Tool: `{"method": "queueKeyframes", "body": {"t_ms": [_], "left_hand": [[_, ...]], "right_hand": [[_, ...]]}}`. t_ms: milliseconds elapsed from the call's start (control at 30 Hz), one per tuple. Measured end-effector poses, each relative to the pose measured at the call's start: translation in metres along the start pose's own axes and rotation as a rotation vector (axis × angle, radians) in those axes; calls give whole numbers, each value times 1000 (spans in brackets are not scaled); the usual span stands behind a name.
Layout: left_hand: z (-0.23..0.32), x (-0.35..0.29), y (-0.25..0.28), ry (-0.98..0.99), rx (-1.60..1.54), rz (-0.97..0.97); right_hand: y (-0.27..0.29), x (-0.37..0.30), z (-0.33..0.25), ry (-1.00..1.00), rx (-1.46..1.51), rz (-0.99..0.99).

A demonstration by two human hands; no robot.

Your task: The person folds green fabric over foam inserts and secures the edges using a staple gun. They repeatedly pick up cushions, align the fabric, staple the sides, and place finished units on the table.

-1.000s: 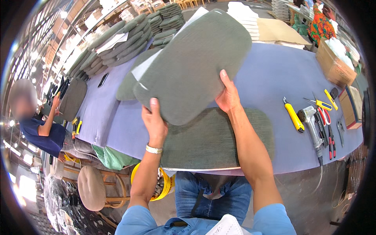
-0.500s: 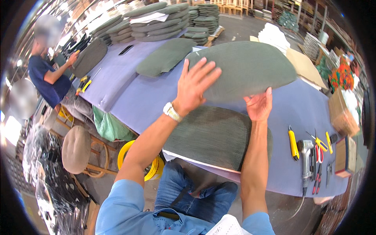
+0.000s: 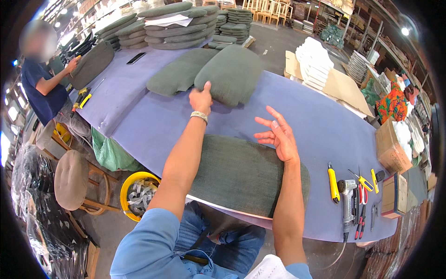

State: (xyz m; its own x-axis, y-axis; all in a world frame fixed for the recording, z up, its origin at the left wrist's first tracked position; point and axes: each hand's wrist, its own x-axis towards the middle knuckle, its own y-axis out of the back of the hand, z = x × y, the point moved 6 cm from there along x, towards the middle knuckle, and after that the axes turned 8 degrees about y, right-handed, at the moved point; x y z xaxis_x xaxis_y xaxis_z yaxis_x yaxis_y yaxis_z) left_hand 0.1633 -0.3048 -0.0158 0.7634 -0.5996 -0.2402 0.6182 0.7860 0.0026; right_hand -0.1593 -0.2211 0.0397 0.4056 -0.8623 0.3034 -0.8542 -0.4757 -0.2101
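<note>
Nearest the person, a dark green upholstered seat pad [image 3: 246, 174] lies flat on the purple worktop [image 3: 320, 125], its near edge overhanging the worktop's front. The right hand [image 3: 278, 137] hovers over the pad's far edge — grip spread, fingers splayed and apart, holding nothing; whether the heel of the hand touches the fabric cannot be told.

To the right of this pad, on the worktop, lie a yellow-handled utility knife [image 3: 333, 182], a pneumatic staple gun [image 3: 347, 197], red-handled pliers [image 3: 361, 211] and yellow-handled scissors [image 3: 364, 181], all well apart from either hand. Cardboard boxes [image 3: 392, 151] stand further right.

Further out, the left hand [image 3: 201, 98], a metal watch at the wrist, rests on the near edge of a second green seat pad [image 3: 234, 74]. Fingers are curled over that edge, grip pinching the pad. This pad lies flat, its left side overlapping a third green pad [image 3: 179, 72] beside it.

Beyond, stacks of green pads [image 3: 162, 25] sit at the worktop's far end — a black phone [image 3: 135, 58] lies near them. White foam slabs [image 3: 316, 63] are stacked at far right. At far left, another person in a dark blue shirt [image 3: 42, 86] works on a pad. Below the worktop stand a round stool [image 3: 72, 179] and a yellow bucket [image 3: 134, 193].
</note>
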Motion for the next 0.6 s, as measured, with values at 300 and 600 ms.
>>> {"method": "queueKeyframes", "body": {"t_ms": [300,600], "left_hand": [[-29,19,-53,425,-583,-436],[-13,15,-11,291,-581,-222]], "right_hand": [[4,4,14,-115,-151,1],[10,2,18,-139,-137,2]]}}
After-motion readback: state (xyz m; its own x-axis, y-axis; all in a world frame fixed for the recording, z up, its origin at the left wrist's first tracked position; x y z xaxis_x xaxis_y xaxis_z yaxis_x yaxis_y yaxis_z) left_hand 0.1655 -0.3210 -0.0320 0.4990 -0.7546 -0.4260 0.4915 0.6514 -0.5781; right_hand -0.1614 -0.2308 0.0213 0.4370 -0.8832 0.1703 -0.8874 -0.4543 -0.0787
